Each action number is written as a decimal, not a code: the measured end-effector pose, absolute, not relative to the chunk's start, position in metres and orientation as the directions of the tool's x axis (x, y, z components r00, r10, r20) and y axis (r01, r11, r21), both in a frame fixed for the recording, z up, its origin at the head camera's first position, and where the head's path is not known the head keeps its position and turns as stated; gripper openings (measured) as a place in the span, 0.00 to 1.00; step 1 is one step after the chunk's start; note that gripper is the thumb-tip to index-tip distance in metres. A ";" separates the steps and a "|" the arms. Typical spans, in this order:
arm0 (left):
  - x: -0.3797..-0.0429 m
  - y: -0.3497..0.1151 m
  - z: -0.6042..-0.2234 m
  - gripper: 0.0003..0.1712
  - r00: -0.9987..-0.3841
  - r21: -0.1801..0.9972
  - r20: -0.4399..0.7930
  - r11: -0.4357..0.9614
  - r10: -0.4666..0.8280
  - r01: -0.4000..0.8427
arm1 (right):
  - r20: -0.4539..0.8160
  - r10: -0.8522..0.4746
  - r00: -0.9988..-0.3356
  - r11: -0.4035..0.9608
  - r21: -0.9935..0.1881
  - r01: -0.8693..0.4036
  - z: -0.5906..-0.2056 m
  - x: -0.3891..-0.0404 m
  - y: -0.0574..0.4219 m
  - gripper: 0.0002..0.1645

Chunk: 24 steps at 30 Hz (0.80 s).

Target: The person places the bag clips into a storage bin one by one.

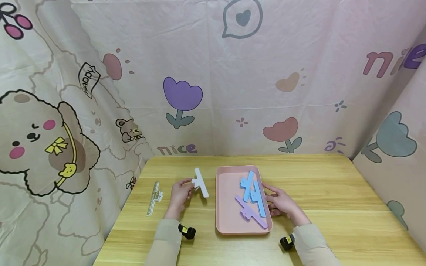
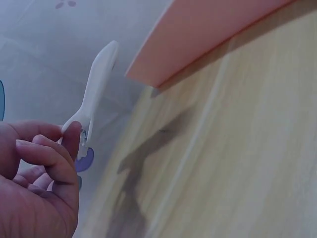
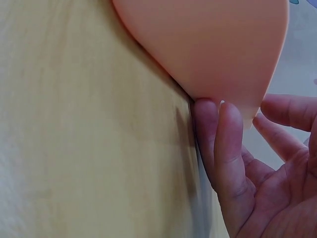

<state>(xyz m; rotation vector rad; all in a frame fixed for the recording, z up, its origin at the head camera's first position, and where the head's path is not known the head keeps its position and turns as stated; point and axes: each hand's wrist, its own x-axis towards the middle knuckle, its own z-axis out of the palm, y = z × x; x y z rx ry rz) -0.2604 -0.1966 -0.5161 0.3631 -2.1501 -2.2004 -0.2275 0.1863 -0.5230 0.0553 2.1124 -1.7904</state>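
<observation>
My left hand (image 1: 181, 192) pinches a white bag clip (image 1: 201, 183) by its small handle, between thumb and forefinger. In the left wrist view the white clip (image 2: 96, 87) is held off the table, its shadow falling on the wood. Just right of it lies a shallow pink tray (image 1: 227, 203). Against the tray's right wall rests my right hand (image 1: 282, 201), fingers loosely extended and touching the pink side (image 3: 213, 49). Inside the tray are two blue clips, one (image 1: 248, 186) overlapping the other (image 1: 261, 203), and a purple clip (image 1: 254, 216) nearer the front.
Left of my left hand, a clear clip with a whitish handle (image 1: 154, 199) lies on the wooden table (image 1: 319, 195). A patterned cloth (image 1: 233, 92) hangs behind the table and along both sides. Each wrist wears a small black camera.
</observation>
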 end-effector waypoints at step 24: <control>-0.250 -0.166 -0.479 0.20 -0.997 0.996 -0.073 0.044 0.031 -0.071 | -0.316 -0.210 -0.925 0.176 -0.943 0.282 -0.524 -0.228 0.188 0.38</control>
